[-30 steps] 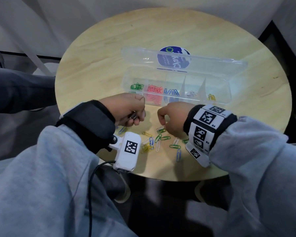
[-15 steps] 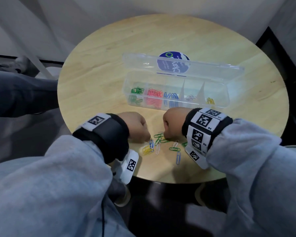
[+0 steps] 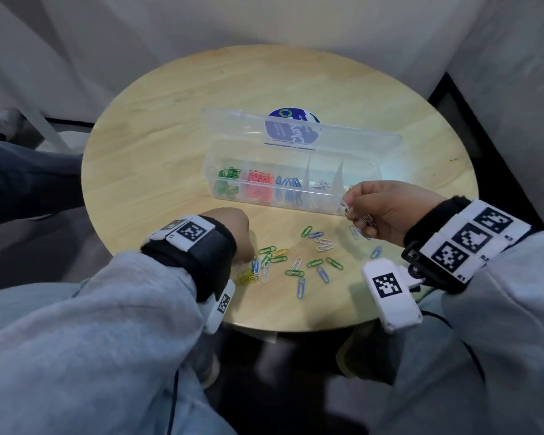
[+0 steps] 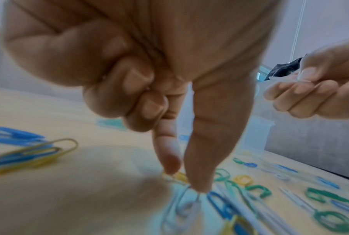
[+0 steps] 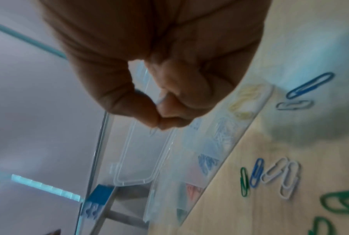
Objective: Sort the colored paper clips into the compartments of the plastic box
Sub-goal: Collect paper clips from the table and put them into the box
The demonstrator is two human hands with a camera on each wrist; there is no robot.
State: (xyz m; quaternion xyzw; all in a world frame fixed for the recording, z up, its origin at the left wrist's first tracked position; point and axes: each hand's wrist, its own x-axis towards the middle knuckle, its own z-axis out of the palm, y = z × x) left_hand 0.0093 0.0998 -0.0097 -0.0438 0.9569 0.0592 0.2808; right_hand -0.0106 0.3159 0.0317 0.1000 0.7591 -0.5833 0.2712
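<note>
A clear plastic box (image 3: 299,205) stands open mid-table, with green (image 3: 230,174), red (image 3: 260,178), blue (image 3: 288,182) and white clips (image 3: 322,185) in separate compartments. Loose clips (image 3: 296,265) of several colours lie in front of it. My left hand (image 3: 247,260) is down on the pile's left end; in the left wrist view its thumb and forefinger (image 4: 182,179) pinch at a pale clip (image 4: 181,203), the other fingers curled. My right hand (image 3: 349,211) hovers at the box's front right, pinching white clips (image 3: 346,209); the right wrist view shows that pinch (image 5: 158,118) above the box (image 5: 220,143).
The box lid (image 3: 233,127) stands up behind the compartments, with a blue round sticker (image 3: 291,128) seen through it. The round wooden table (image 3: 170,152) ends close to my body. A person's dark-sleeved arm (image 3: 29,180) lies off the table's left edge.
My right hand has lifted off the pile and moved right and up to the box's front right, carrying white clips. My left hand stays low on the pile.
</note>
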